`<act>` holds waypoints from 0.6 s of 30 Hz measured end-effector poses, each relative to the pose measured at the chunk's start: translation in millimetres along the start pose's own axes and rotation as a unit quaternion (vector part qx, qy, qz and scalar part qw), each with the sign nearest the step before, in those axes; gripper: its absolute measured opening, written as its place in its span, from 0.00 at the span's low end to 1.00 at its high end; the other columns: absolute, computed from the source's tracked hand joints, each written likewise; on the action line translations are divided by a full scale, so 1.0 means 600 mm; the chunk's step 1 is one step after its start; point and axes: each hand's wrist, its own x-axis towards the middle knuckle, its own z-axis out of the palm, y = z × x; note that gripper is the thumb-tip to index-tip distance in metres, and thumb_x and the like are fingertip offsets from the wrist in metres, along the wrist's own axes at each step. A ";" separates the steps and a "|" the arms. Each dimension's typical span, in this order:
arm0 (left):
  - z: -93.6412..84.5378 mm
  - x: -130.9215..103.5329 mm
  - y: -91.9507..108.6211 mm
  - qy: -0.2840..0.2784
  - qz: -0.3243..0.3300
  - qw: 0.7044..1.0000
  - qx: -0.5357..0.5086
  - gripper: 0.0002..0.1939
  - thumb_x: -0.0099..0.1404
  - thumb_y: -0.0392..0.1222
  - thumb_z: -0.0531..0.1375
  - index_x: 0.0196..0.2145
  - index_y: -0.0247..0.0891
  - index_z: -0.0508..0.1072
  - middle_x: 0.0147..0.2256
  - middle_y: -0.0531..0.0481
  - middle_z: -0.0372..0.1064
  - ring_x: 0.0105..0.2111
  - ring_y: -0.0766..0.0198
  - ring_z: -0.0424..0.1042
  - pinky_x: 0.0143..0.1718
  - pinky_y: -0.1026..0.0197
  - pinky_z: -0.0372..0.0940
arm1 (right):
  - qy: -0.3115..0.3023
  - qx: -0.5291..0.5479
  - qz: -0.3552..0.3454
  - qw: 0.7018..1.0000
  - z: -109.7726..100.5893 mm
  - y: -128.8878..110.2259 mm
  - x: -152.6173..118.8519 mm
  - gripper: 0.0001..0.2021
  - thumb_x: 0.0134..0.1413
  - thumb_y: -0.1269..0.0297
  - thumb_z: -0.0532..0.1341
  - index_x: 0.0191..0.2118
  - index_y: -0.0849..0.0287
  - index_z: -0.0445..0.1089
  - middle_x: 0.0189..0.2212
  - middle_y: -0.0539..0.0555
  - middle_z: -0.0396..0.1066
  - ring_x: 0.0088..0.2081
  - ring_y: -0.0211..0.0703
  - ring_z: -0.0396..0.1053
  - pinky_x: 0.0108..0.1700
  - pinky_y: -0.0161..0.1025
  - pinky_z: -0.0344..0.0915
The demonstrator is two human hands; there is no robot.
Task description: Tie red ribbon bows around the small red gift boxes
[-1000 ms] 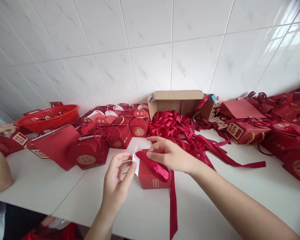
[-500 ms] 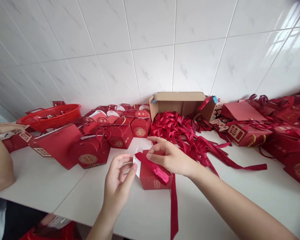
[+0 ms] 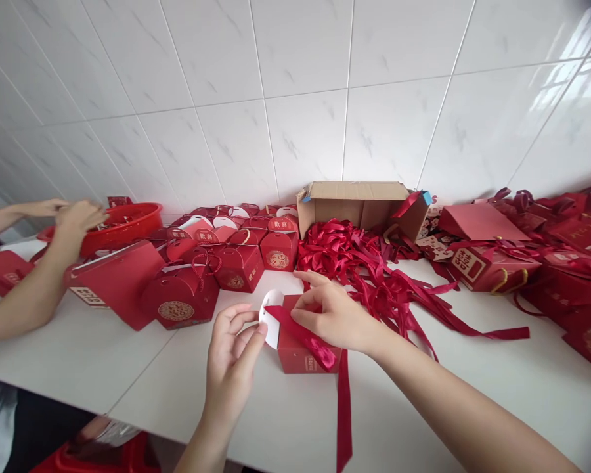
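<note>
A small red gift box stands on the white table in front of me. Its white-lined flap sticks out at the left, pinched between the thumb and fingers of my left hand. My right hand is above the box, thumb and forefinger closed on a dark red satin ribbon. The ribbon's left end lies against a hole in the flap. A length of ribbon trails over the box's right side and down across the table toward me.
A heap of red ribbons spills from a cardboard box at the wall. Several red gift boxes stand left, more gift boxes right. At the far left a co-worker's hands are over a red basin.
The flap tilts up more and shows more white, with the ribbon end drawn against its hole. The co-worker's arms have moved in over the basin.
</note>
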 end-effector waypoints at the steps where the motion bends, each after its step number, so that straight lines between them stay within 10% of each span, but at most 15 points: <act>1: -0.001 0.001 -0.001 0.001 0.000 1.000 -0.003 0.21 0.56 0.49 0.64 0.44 0.41 0.63 0.40 0.48 0.70 0.36 0.58 0.73 0.36 0.59 0.67 | 0.003 -0.010 0.002 1.000 0.001 0.000 0.000 0.12 0.49 0.71 0.57 0.18 0.57 0.68 0.46 0.57 0.73 0.67 0.49 0.46 0.59 0.50 0.51; 5: -0.001 0.001 -0.003 0.005 -0.003 1.000 -0.010 0.21 0.55 0.49 0.65 0.44 0.41 0.64 0.40 0.49 0.69 0.37 0.59 0.73 0.37 0.59 0.66 | 0.014 -0.039 0.018 0.999 0.004 0.001 -0.001 0.09 0.48 0.71 0.57 0.20 0.57 0.69 0.52 0.59 0.70 0.67 0.49 0.46 0.59 0.51 0.52; 11: 0.003 -0.001 -0.002 0.024 0.003 1.000 -0.014 0.20 0.55 0.49 0.64 0.41 0.40 0.65 0.39 0.48 0.70 0.37 0.58 0.73 0.39 0.57 0.65 | 0.005 -0.018 0.001 1.000 0.007 0.005 0.000 0.15 0.49 0.72 0.55 0.14 0.55 0.59 0.29 0.54 0.76 0.65 0.46 0.50 0.56 0.48 0.54; 18: 0.007 -0.005 0.004 0.026 0.009 1.000 0.003 0.19 0.54 0.49 0.64 0.40 0.40 0.65 0.40 0.47 0.71 0.37 0.58 0.73 0.41 0.56 0.66 | 0.020 -0.033 0.026 0.999 0.010 0.000 0.001 0.12 0.51 0.67 0.56 0.19 0.57 0.68 0.47 0.58 0.73 0.63 0.52 0.54 0.57 0.53 0.52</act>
